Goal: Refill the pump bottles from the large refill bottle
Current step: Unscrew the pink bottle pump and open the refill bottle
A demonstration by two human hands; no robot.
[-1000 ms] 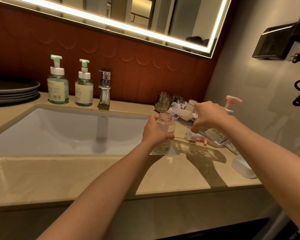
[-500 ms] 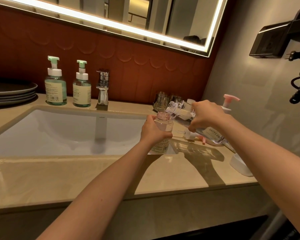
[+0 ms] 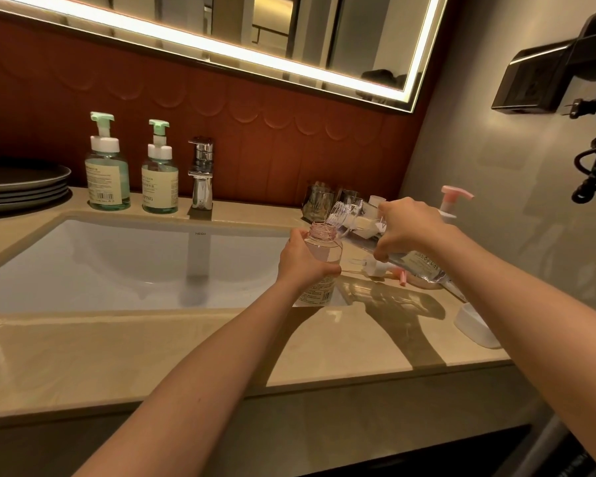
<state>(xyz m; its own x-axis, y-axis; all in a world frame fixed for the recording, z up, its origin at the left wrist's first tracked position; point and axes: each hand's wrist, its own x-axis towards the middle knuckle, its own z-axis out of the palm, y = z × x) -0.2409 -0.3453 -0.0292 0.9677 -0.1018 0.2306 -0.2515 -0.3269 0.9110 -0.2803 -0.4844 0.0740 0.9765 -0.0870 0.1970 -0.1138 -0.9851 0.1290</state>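
1 refill bottle [image 3: 420, 265]: mouth tilted down-left onto pink bottle [image 3: 324, 246], right grip [image 3: 408, 225] clamped round it | 1 pink bottle: upright, left grip [image 3: 300, 263] clamped round it

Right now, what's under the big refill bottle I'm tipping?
A detached white pump head, pink spout, lies on the countertop under the refill bottle; the right hand covers anything farther back.

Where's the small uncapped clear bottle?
Head view, centre-right: the left hand grips the small uncapped clear bottle at the white sink's right end, under the large refill bottle's mouth.
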